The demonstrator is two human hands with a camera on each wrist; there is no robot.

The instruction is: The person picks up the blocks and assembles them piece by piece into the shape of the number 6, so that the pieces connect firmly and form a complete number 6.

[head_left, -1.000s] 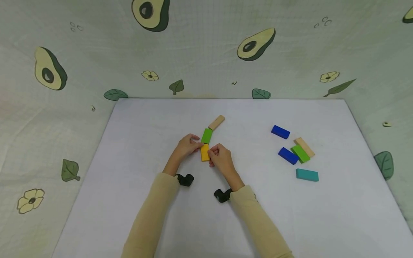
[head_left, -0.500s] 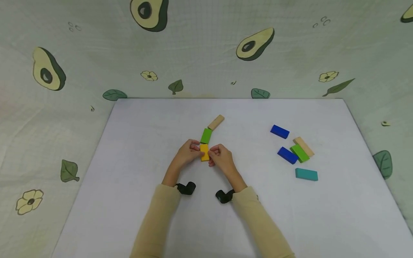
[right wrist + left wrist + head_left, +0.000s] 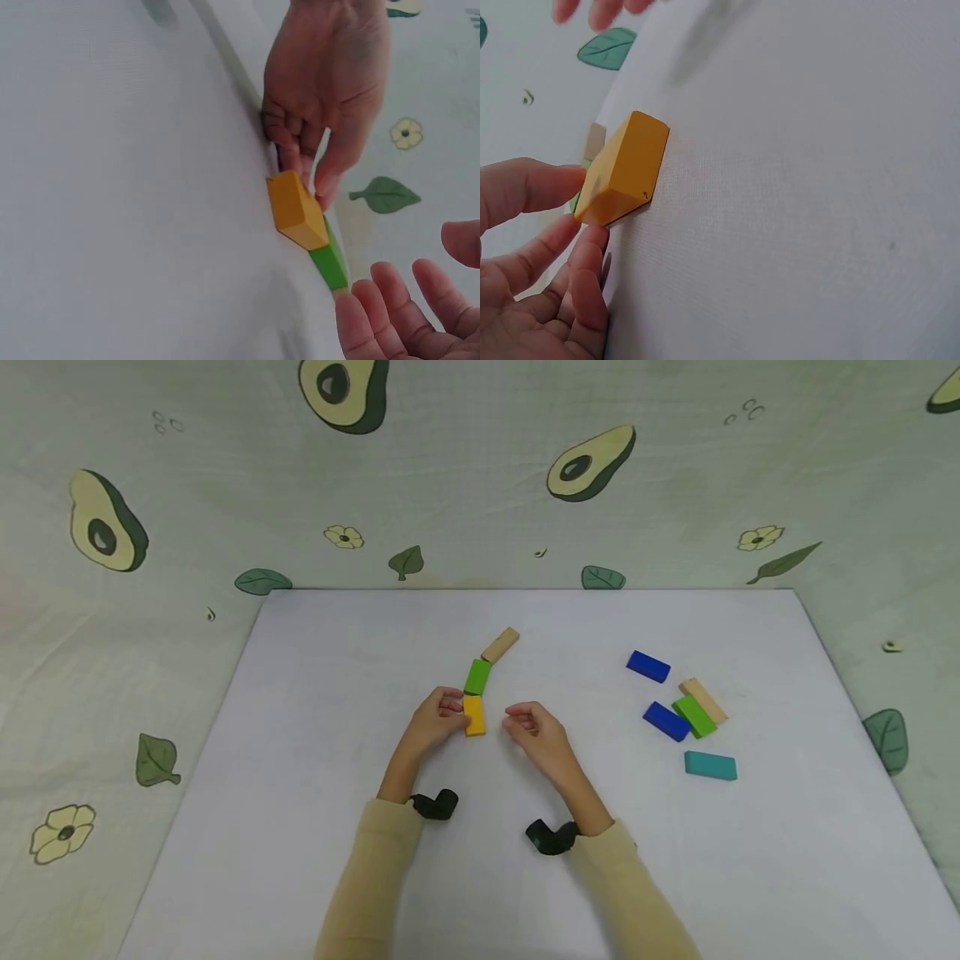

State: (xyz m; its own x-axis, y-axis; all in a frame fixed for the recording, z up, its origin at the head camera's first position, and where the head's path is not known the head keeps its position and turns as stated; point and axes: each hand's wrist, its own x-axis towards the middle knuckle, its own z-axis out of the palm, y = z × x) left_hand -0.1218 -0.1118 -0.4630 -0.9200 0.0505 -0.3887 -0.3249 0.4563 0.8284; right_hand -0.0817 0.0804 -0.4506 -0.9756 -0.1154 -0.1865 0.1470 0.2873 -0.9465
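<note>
A yellow wooden block (image 3: 474,716) lies on the white table, its far end meeting a green block (image 3: 477,677). Beyond that a natural wood block (image 3: 500,645) slants off to the right, making a bent row. My left hand (image 3: 437,720) is at the yellow block's left side; in the left wrist view its thumb (image 3: 532,191) touches the block's upper edge and the fingertips lie close along the side. My right hand (image 3: 538,731) hovers to the right of the yellow block, apart from it, fingers loosely bent and holding nothing.
Over on the right lie two blue blocks (image 3: 648,667), a second green block (image 3: 694,716) against another natural wood block (image 3: 705,700), and a teal block (image 3: 710,765). An avocado-print cloth (image 3: 480,468) hangs behind the table's far edge.
My right hand has let go of the yellow block and drawn back to the right. My left hand has slid slightly nearer along the block's side, and the row of blocks has stayed in place.
</note>
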